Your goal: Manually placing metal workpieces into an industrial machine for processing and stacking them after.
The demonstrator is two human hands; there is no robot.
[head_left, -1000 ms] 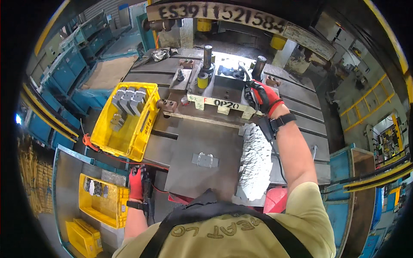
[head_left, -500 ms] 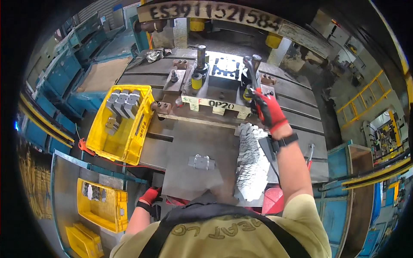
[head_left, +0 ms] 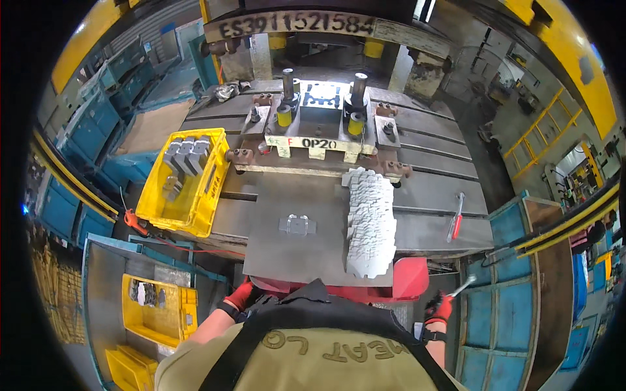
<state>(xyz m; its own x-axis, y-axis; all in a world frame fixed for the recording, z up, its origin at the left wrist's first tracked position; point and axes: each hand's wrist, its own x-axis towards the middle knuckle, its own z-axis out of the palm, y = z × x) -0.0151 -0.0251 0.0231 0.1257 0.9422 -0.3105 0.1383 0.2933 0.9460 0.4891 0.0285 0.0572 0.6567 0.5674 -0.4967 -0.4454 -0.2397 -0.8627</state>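
My right hand (head_left: 441, 309), in a red and black glove, is low at the right, closed round a hand tool (head_left: 464, 285) with a bright metal shaft and a wider end pointing up and right. Its handle is hidden in the glove. My left hand (head_left: 241, 296), gloved alike, hangs by the left front corner of the grey plate (head_left: 274, 257); its fingers are partly hidden. On that plate lies a small flat metal part (head_left: 298, 225). Beside it runs a long overlapping row of pale stamped parts (head_left: 370, 225).
Beyond the plate stands a press die (head_left: 321, 120) with two posts. A yellow crate (head_left: 176, 208) holding grey blocks (head_left: 188, 154) is at the left. A red-handled tool (head_left: 456, 221) lies on the slotted press bed (head_left: 430, 167). Blue metal panels (head_left: 505, 306) flank the right.
My right hand has drawn back from the die's right side to low at my right, still holding a tool. My left hand stays low at the left. The view has shifted.
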